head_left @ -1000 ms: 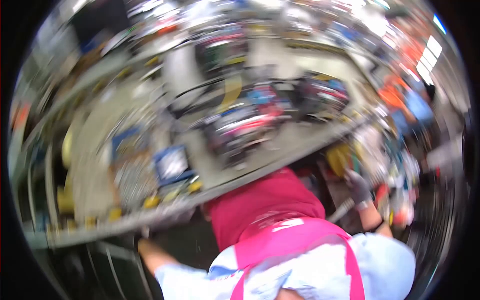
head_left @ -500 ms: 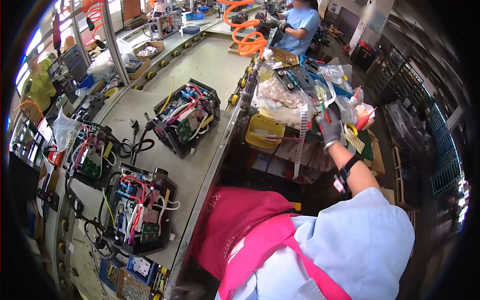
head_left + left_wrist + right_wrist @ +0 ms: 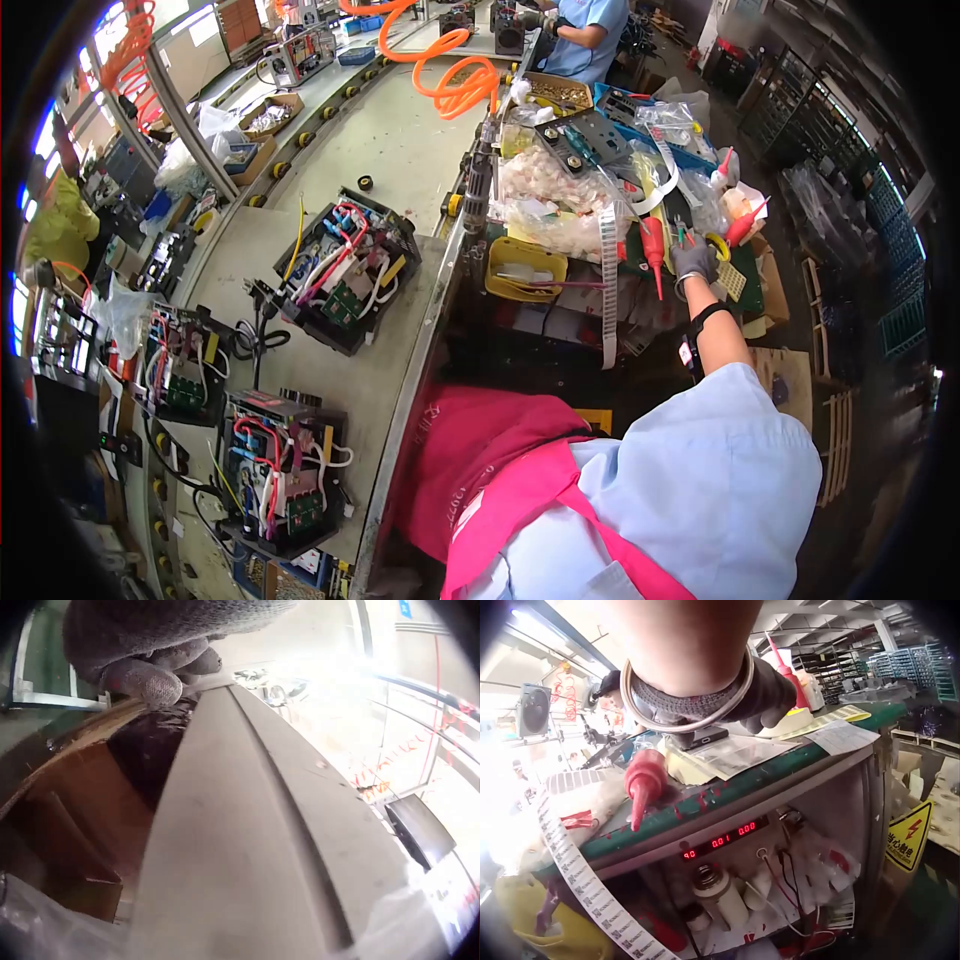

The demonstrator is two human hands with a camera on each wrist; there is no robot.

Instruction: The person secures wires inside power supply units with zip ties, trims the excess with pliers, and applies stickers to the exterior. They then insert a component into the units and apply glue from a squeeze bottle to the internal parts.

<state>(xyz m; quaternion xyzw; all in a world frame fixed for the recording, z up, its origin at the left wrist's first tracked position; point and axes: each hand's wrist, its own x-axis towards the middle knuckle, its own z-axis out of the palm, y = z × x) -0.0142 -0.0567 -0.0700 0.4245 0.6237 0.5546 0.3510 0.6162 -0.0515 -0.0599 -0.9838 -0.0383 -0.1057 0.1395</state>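
The gloved right hand (image 3: 694, 264) is low over the cluttered green-topped bench, beside a red pointed-tip bottle (image 3: 652, 240) and a yellow tape roll (image 3: 717, 246). In the right wrist view, this hand (image 3: 769, 696) hangs above a flat dark object (image 3: 705, 738) and plastic bags; its palm side is hidden, so a hold cannot be told. The left wrist view shows the gloved left hand (image 3: 161, 649) with loosely bent fingers at the far end of a long grey rail (image 3: 217, 795); nothing shows held. In the head view the left hand is out of sight.
Opened black units with coloured wires (image 3: 350, 270) stand on the long worktable (image 3: 385, 390) at left. A yellow bin (image 3: 525, 268) hangs by the bench, near a strip of labels (image 3: 609, 290). Another person (image 3: 590, 40) works at the back.
The head view has swung from the worktable toward the side bench. Over the last half second, the right hand has moved rightward and slightly nearer the body, away from the red bottle.
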